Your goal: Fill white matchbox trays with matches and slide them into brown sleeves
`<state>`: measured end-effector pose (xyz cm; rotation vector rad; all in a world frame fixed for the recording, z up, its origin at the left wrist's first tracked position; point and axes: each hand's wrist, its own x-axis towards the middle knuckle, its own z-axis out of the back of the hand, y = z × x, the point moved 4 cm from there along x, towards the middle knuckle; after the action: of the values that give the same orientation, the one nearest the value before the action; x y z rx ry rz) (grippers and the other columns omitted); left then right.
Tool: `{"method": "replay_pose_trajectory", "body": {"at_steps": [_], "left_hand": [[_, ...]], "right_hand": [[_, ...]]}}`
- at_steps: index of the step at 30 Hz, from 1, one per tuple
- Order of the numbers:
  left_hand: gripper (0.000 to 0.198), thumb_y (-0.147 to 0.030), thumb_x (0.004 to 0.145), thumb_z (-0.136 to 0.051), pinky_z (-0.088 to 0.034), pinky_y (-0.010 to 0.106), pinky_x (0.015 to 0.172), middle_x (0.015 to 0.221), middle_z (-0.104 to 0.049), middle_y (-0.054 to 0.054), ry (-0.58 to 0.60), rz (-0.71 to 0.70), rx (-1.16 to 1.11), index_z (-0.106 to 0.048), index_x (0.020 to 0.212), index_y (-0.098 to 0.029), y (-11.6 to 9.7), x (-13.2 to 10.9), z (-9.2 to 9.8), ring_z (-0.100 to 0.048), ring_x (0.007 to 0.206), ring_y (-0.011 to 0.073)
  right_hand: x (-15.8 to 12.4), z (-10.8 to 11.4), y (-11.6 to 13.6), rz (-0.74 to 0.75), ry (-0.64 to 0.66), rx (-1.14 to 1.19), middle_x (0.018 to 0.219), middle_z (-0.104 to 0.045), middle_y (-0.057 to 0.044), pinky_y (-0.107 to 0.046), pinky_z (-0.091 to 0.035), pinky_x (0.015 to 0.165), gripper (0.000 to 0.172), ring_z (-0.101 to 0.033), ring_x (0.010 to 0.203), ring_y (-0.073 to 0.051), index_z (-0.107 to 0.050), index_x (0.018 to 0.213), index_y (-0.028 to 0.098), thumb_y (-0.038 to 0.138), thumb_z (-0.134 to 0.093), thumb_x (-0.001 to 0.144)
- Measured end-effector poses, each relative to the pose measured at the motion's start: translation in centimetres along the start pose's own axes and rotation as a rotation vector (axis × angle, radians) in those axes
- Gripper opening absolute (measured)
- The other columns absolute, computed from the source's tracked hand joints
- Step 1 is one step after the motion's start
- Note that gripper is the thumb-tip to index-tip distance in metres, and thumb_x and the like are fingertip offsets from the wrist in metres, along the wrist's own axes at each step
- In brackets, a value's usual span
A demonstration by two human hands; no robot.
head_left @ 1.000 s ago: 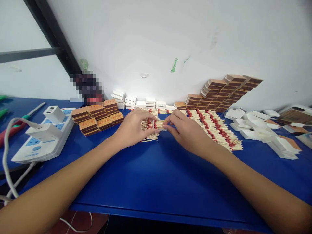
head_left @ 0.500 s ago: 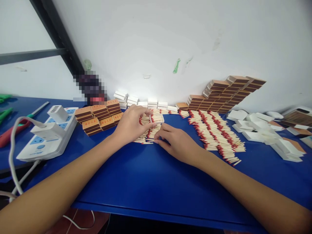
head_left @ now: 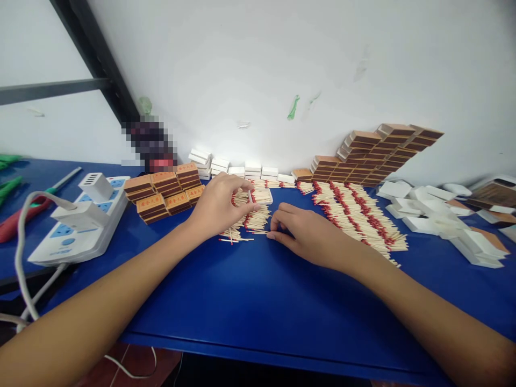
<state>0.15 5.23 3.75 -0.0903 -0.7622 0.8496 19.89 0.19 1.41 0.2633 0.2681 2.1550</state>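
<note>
A small white matchbox tray (head_left: pixel 265 202) with matches in it is gripped at its left end between the thumb and fingers of my left hand (head_left: pixel 221 207). It is held over a loose pile of red-tipped matches (head_left: pixel 256 219) on the blue table. To the right of the pile, my right hand (head_left: pixel 300 232) is closed in a pinch. A single match (head_left: pixel 260 233) reaches to its fingertips. Farther right lie long rows of matches (head_left: pixel 358 217), partly covered by my right forearm.
Brown matchboxes (head_left: pixel 165 196) are stacked at the left, with a taller stack (head_left: pixel 363 158) against the wall. White trays (head_left: pixel 252 169) line the back, and more lie loose (head_left: pixel 433 209) at the right. A power strip (head_left: pixel 83 231) with cables and a red-handled screwdriver (head_left: pixel 24 220) lie left.
My right hand has moved a little to the right, away from the tray, with a match at its fingertips. A few matches at the pile's near edge have shifted. My left hand stays put.
</note>
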Motion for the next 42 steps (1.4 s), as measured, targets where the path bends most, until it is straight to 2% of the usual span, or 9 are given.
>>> {"method": "replay_pose_trajectory", "body": {"at_steps": [4,11,15,20,27,37,42], "left_hand": [[0.032,-0.039,0.082,-0.09,-0.052,0.04,0.091,0.106,-0.08,0.004,0.005,0.003,0.003,-0.075,0.104,-0.022,0.0,0.0,0.0,-0.07,0.101,0.0253],[0.03,-0.037,0.082,-0.09,-0.052,0.041,0.091,0.105,-0.08,0.004,0.006,-0.008,0.003,-0.075,0.104,-0.021,-0.1,0.1,-0.1,-0.07,0.099,0.0252],[0.03,-0.035,0.082,-0.09,-0.052,0.04,0.091,0.106,-0.08,0.004,0.006,-0.009,-0.003,-0.075,0.103,-0.021,-0.1,0.0,0.0,-0.07,0.1,0.0251],[0.029,-0.035,0.082,-0.09,-0.053,0.041,0.091,0.107,-0.08,0.004,0.006,-0.019,-0.001,-0.075,0.103,-0.021,-0.2,0.1,0.0,-0.071,0.099,0.0252],[0.029,-0.034,0.082,-0.09,-0.053,0.041,0.092,0.106,-0.08,0.004,0.017,-0.01,0.01,-0.075,0.103,-0.021,-0.2,0.1,0.0,-0.071,0.1,0.0256],[0.028,-0.034,0.083,-0.089,-0.053,0.042,0.093,0.108,-0.08,0.004,0.019,-0.016,-0.003,-0.075,0.103,-0.021,-0.2,0.0,0.0,-0.071,0.101,0.0253],[0.027,-0.032,0.083,-0.089,-0.053,0.043,0.096,0.109,-0.081,0.004,0.021,-0.021,-0.011,-0.074,0.103,-0.022,-0.3,0.0,0.0,-0.072,0.102,0.0253]], "right_hand": [[0.0,-0.2,0.0,0.004,0.043,0.023,0.104,-0.064,-0.005,-0.031,-0.045,0.07,0.015,-0.061,0.079,-0.017,-0.063,0.093,0.021,0.025,-0.056,0.106],[0.3,-0.6,0.8,0.02,-0.007,0.042,0.106,-0.063,-0.005,-0.03,-0.043,0.069,0.012,-0.061,0.079,-0.016,-0.062,0.094,0.02,0.023,-0.059,0.105],[0.4,-0.7,1.2,0.04,-0.048,0.07,0.107,-0.063,-0.004,-0.03,-0.043,0.07,0.005,-0.06,0.079,-0.016,-0.063,0.101,0.021,0.02,-0.059,0.105],[0.7,-1.1,1.3,0.047,-0.053,0.108,0.107,-0.063,-0.004,-0.031,-0.045,0.074,0.011,-0.061,0.082,-0.016,-0.065,0.101,0.021,0.018,-0.055,0.105],[0.8,-1.3,1.3,0.059,-0.076,0.108,0.106,-0.063,-0.006,-0.032,-0.046,0.075,0.008,-0.06,0.082,-0.017,-0.066,0.108,0.02,0.021,-0.057,0.106],[0.8,-1.1,1.4,0.042,-0.074,0.069,0.108,-0.062,-0.005,-0.03,-0.044,0.071,0.005,-0.059,0.077,-0.016,-0.062,0.105,0.02,0.02,-0.058,0.105],[0.8,-1.1,1.4,0.042,-0.044,0.091,0.107,-0.061,-0.005,-0.031,-0.046,0.075,0.011,-0.061,0.081,-0.016,-0.064,0.103,0.02,0.018,-0.054,0.106]]}}
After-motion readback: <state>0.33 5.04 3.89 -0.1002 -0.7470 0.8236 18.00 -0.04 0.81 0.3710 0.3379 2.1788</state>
